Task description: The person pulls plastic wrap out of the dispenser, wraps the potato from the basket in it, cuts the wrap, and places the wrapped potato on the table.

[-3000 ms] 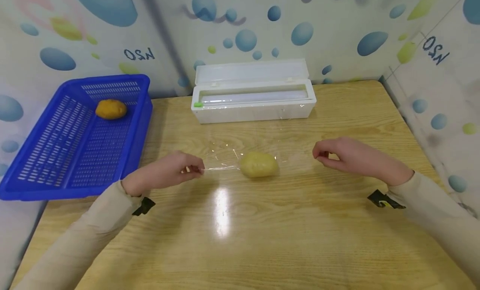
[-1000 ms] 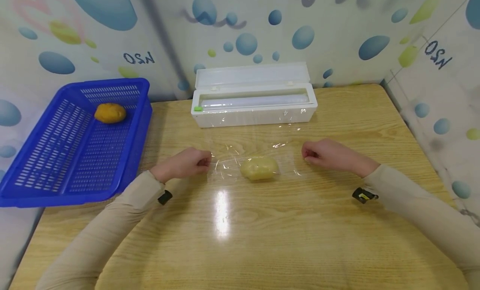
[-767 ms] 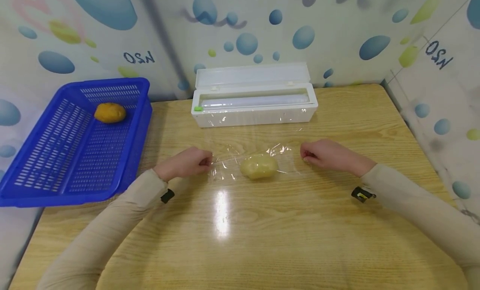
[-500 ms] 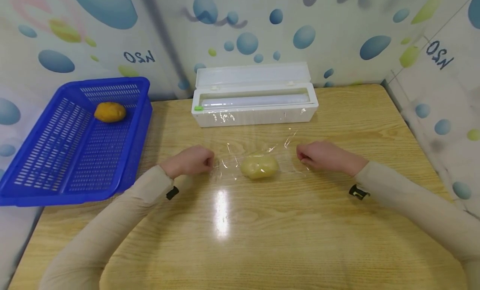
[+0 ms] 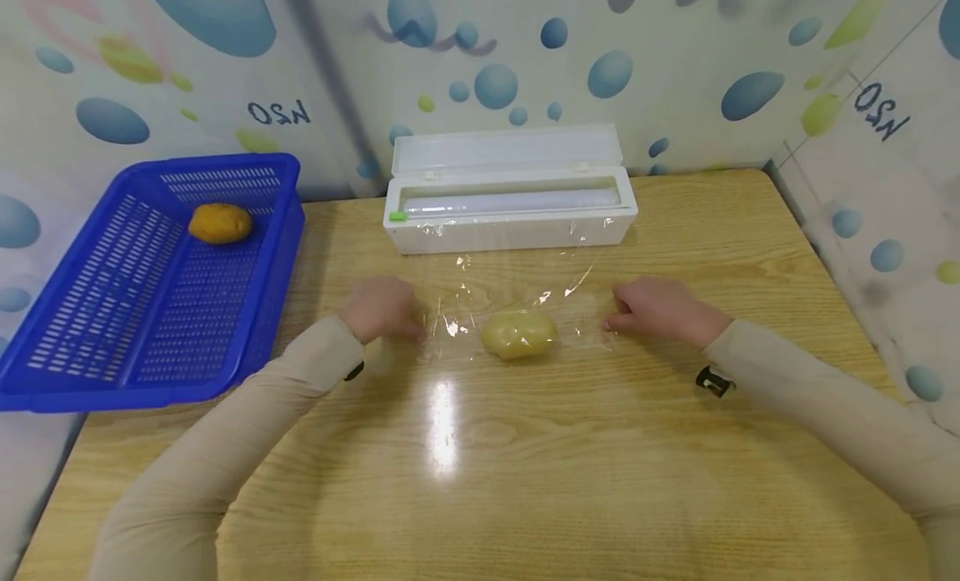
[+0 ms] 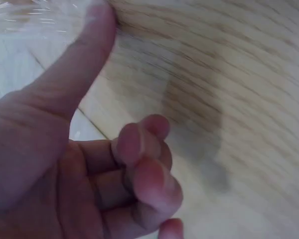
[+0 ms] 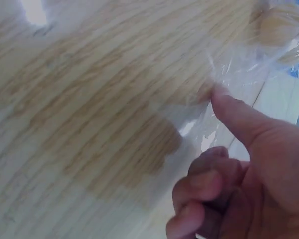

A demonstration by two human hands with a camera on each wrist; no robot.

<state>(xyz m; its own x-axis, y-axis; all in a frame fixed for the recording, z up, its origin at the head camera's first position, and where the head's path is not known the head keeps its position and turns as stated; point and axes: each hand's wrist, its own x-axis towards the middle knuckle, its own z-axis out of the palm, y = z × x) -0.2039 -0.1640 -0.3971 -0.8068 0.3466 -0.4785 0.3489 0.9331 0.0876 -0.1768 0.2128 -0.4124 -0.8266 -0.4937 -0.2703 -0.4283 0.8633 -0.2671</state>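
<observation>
A pale yellow potato (image 5: 519, 334) lies mid-table under clear plastic film (image 5: 453, 324), which stretches back to a white box (image 5: 517, 235). At the film's left edge is my left hand (image 5: 381, 306); in the left wrist view its thumb is extended, touching the film's edge, and the other fingers (image 6: 152, 184) are loosely bent around nothing. My right hand (image 5: 663, 308) is at the film's right edge. The right wrist view shows its thumb (image 7: 239, 117) straight against the film, with the other fingers loosely curled and nothing between them.
A blue slotted basket (image 5: 288, 256) stands at the left with a darker yellow potato (image 5: 220, 223) inside. The box's lid is raised, showing a roll (image 5: 510, 202) of film. Patterned walls (image 5: 495, 56) border the wooden table (image 5: 525, 481) at the back and right.
The hands have come closer together, and their thumbs have parted from the curled fingers. The film has spread out on both sides of the pale potato; earlier it was bunched at the left hand.
</observation>
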